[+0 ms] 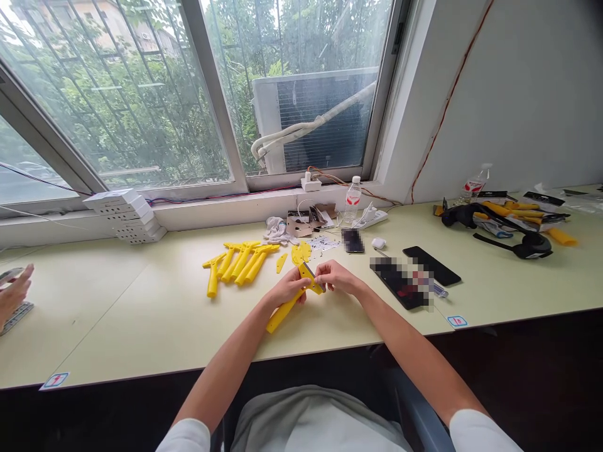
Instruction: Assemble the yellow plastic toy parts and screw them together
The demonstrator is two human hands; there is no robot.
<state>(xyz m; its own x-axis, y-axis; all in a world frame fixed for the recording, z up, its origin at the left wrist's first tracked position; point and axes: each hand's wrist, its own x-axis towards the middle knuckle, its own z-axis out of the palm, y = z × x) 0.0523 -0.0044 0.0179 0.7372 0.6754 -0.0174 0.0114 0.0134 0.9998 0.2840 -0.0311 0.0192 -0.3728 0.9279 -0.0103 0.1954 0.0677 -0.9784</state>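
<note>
My left hand (288, 290) is wrapped round a yellow plastic tool (281, 316), whose handle points down-left toward the table's front edge. A dark strip lies along the tool's wider head. At the head's right side, my right hand (333, 277) has its fingers drawn together; whether they pinch a small part is too small to tell. Just behind the hands sits a pile of flat yellow pieces (301, 252), with one loose yellow piece (281, 262) to its left. Several yellow handled tools (242, 262) lie in a row farther left.
Small dark parts on white paper (323, 243), a crumpled glove (279, 231) and a bottle (352, 199) are at the back. Right of my hands lie a phone (352, 240), dark flat devices (432, 265) and a headset (527, 242). Another person's hand (16, 292) is at far left.
</note>
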